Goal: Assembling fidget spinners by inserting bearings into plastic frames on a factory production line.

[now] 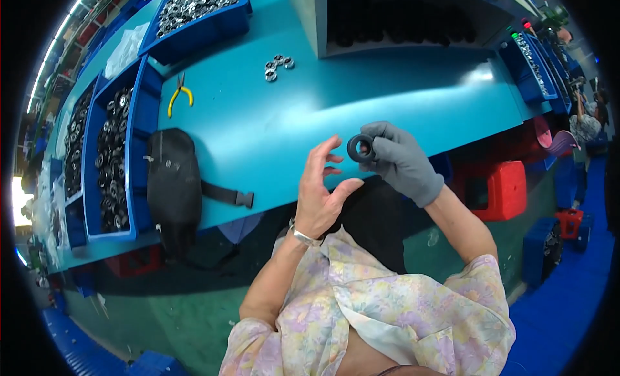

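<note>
In a grey glove, my right hand [403, 161] pinches a black ring-shaped part [352, 148] between thumb and fingers, above the table's front edge. The ring's round opening faces up toward me. My left hand [320, 188] is bare, with a metal bracelet at the wrist. Its fingers are curved and apart, a short way left of the ring, and hold nothing. Farther back on the table lie several small shiny metal parts [272, 70]. Yellow-handled pliers [180, 95] rest to their left.
A black bag [174, 185] with a strap lies on the turquoise table [258, 130]. Blue bins of black round parts [132, 150] stand at left, and a blue bin of metal parts [200, 40] behind. A shelf [311, 20] stands at the back. A red stool [507, 190] is at right.
</note>
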Motion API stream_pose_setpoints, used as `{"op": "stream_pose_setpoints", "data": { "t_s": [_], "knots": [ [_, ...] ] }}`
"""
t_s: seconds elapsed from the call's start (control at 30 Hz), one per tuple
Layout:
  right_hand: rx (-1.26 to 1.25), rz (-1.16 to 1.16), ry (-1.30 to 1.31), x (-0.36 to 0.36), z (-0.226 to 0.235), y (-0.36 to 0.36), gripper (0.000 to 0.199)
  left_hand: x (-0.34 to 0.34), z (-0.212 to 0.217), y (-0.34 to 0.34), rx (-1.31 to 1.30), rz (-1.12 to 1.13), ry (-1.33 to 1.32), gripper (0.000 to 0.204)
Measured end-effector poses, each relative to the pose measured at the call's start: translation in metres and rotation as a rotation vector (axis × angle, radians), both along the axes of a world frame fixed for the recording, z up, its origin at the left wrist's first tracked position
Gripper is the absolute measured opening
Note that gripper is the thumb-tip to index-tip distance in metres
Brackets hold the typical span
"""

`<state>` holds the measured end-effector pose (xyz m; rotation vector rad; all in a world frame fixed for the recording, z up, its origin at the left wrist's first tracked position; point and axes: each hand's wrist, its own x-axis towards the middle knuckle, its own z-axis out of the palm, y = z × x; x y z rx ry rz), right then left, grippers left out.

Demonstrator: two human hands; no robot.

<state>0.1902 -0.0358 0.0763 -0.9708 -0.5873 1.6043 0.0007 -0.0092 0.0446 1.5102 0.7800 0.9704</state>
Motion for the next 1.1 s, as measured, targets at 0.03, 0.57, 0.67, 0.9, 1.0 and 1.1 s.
{"op": "stream_pose_setpoints", "data": {
  "t_s": [0.03,0.57,0.67,0.9,1.0,1.1],
  "knots": [
    [0.026,0.007,0.036,-0.008,-0.004,-0.009,0.027,0.004,-0.001,-0.004,0.012,0.010,-0.098,0.064],
    [0.209,0.061,-0.759,-0.055,-0.007,-0.081,0.027,-0.020,0.012,-0.062,0.630,0.080,0.361,0.054],
    [0.168,0.064,-0.526,-0.052,-0.018,-0.084,0.028,-0.020,0.016,-0.068,0.539,0.069,0.302,0.058],
    [0.239,0.154,0.323,-0.060,-0.040,-0.091,0.030,-0.017,0.017,-0.074,0.419,0.036,0.244,0.059],
    [0.213,0.155,0.443,-0.065,-0.041,-0.095,0.032,-0.017,0.014,-0.072,0.438,0.040,0.234,0.054],
    [0.170,0.137,0.550,-0.067,-0.042,-0.095,0.031,-0.018,0.013,-0.072,0.484,0.051,0.223,0.050]
  ]
}}
